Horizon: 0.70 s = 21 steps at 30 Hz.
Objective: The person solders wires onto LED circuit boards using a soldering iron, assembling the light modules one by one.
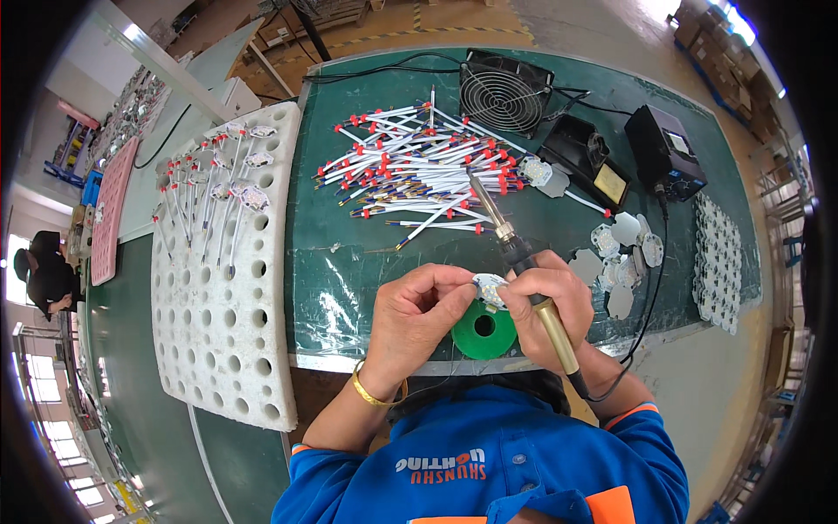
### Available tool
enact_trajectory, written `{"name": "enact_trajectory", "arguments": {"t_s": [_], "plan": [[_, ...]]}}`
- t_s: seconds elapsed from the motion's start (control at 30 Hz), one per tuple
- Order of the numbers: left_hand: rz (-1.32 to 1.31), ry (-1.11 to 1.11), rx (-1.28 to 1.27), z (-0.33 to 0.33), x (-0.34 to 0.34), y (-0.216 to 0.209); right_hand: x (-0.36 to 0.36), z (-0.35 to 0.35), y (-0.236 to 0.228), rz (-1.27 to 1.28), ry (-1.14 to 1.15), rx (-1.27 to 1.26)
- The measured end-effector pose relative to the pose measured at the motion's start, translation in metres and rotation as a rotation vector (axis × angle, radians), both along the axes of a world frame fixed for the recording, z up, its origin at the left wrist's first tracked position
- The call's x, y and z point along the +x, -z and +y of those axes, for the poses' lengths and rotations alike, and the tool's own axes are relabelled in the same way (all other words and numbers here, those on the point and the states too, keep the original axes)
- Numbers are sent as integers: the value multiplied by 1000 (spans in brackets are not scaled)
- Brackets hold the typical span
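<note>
- One pink perforated board (113, 214) rests on the neighbouring table at far left.
- White foam block (227, 336), full of round holes, with wired discs (253, 199) standing along its upper part.
- Heap of white wires (410, 170) with red connectors, spread across the green table (327, 288).
- Left hand (415, 314), thumb and fingers pinched on the left edge of a small round circuit board (491, 293).
- That board is held up between both hands, above a green spool (483, 343) near the table's front edge.
- Black fan (506, 92) at the back.
- Right hand (554, 306), close beside the left, wrapped around a soldering iron (517, 251), its thumb at the board's right edge; the tip points away, toward the wires.
- Black iron stand (589, 157) with a yellowish sponge.
- Loose pale discs (621, 262) in a pile.
- Black box (668, 153) with a cable.
- Sheet of joined boards (717, 262) at the table's right.
</note>
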<state>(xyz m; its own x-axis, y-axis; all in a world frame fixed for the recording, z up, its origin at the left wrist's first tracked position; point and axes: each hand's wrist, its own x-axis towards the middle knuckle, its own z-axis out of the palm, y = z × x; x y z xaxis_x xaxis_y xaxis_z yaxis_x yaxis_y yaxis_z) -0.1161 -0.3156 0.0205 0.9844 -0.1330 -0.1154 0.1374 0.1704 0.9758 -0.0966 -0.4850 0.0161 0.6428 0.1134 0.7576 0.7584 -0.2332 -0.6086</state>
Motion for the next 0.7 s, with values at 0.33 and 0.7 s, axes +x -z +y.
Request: {"name": "enact_trajectory", "arguments": {"t_s": [0.33,0.7], "plan": [[-131,-32,159,1,-8,-7,-14,1,-5,47,-17,1],[-172,-14,300,7,-12,-23,-26,-16,-9,-30,-12,-170]]}}
